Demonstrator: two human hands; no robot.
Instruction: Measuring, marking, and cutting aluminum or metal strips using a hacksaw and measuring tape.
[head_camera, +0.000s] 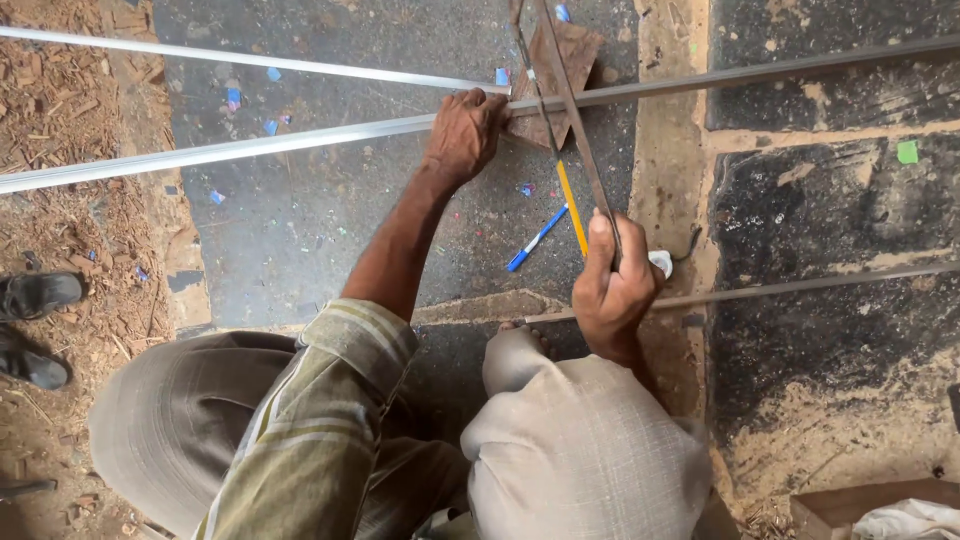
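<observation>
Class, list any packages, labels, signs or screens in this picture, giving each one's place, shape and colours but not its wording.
No packages, signs or screens show.
Green scrap: small, squarish, possibly a sticker, on the dark floor at far right.
Blue and white scraps: tiny paper bits scattered on the floor near the metal bars.
</observation>
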